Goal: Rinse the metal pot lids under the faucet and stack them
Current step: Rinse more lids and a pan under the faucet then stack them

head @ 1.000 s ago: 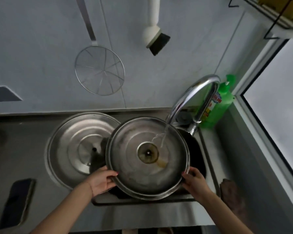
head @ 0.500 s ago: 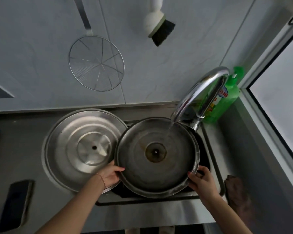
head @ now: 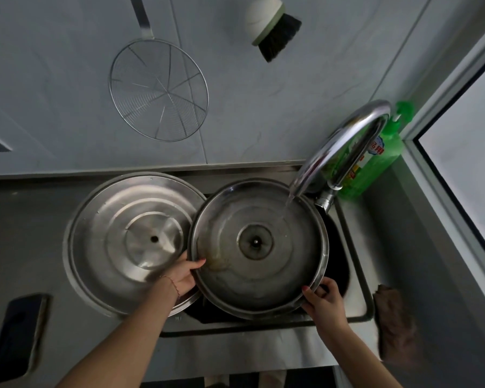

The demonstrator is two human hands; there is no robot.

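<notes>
I hold a round metal pot lid underside up over the sink. My left hand grips its left rim and my right hand grips its lower right rim. Water runs from the curved chrome faucet onto the lid's upper right edge. Brownish water pools near the lid's lower left. A second, larger metal lid lies underside up on the counter to the left, its right edge tucked under the held lid.
A green dish soap bottle stands behind the faucet. A wire skimmer and a scrub brush hang on the wall. A dark phone lies at the counter's front left. A brown cloth sits right of the sink.
The held lid has shifted right and back, so the water now lands on its upper right rim instead of near the centre. Both hands keep their grip on it.
</notes>
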